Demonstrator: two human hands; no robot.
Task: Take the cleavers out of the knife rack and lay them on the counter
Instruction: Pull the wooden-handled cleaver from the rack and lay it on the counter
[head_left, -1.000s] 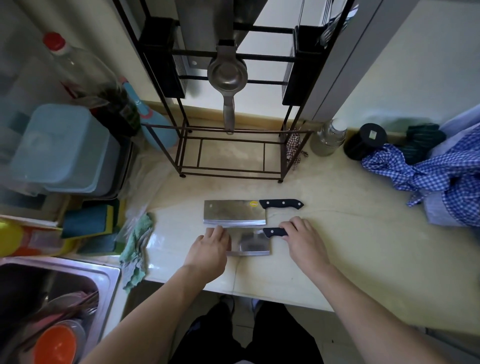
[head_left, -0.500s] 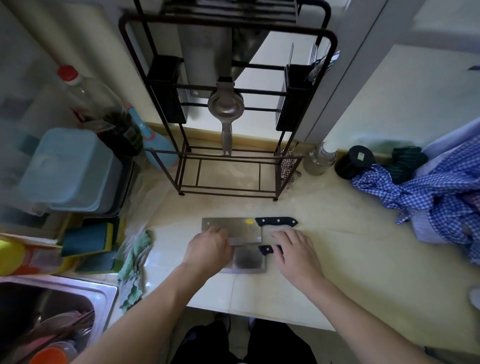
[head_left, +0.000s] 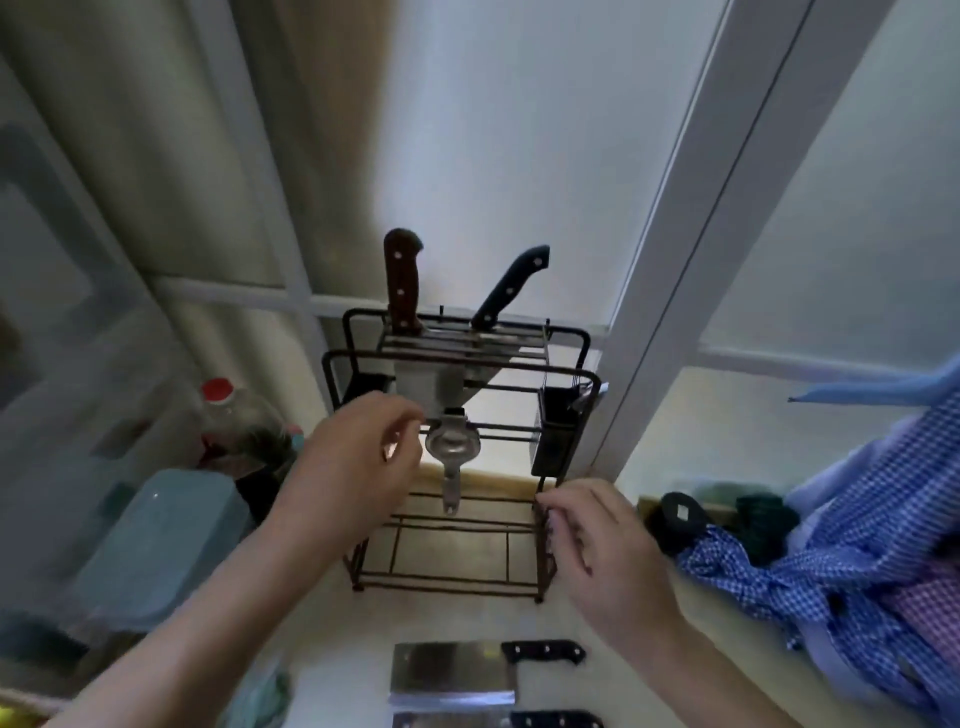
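A black wire knife rack stands on the counter against the window. Two knives sit in its top slots: a cleaver with a brown handle and a knife with a black handle. Two cleavers lie flat on the counter in front: one with a black handle and another at the frame's bottom edge. My left hand is raised in front of the rack's left side, fingers loosely curled, empty. My right hand hovers near the rack's lower right post, empty.
A metal squeezer hangs on the rack's front. A red-capped bottle and a teal container stand at the left. A black utensil cup hangs on the rack's right. Blue checked cloth lies at the right.
Both hands left the cleavers on the counter and rose toward the rack. The view tilted up, so the rack's top with two knife handles now shows.
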